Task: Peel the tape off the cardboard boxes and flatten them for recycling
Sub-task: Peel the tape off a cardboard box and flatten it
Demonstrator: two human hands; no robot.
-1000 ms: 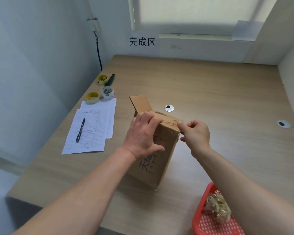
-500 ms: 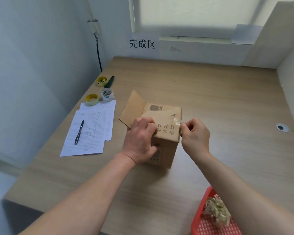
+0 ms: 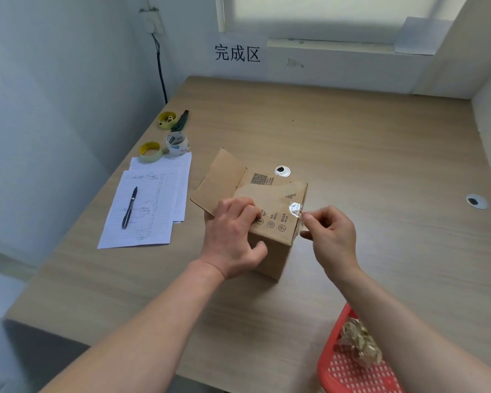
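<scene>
A small brown cardboard box (image 3: 270, 205) stands on the wooden table, one flap (image 3: 219, 182) folded out to the left. My left hand (image 3: 233, 239) grips the box's near left corner, fingers over the top face and thumb on the front side. My right hand (image 3: 330, 234) pinches a strip of clear tape (image 3: 295, 208) at the box's right top edge. The tape's loose end is lifted off the cardboard and shines.
A red mesh basket (image 3: 352, 367) with crumpled tape (image 3: 357, 341) sits at the near right. Lined papers (image 3: 150, 205) with a pen (image 3: 129, 207), tape rolls (image 3: 176, 143) and a dark cutter (image 3: 182, 120) lie at the left. Cable holes (image 3: 281, 171) (image 3: 475, 201) dot the table.
The box was tipped from leaning toward me to standing with its printed face up. My right hand has pulled the tape end slightly to the right, off the edge.
</scene>
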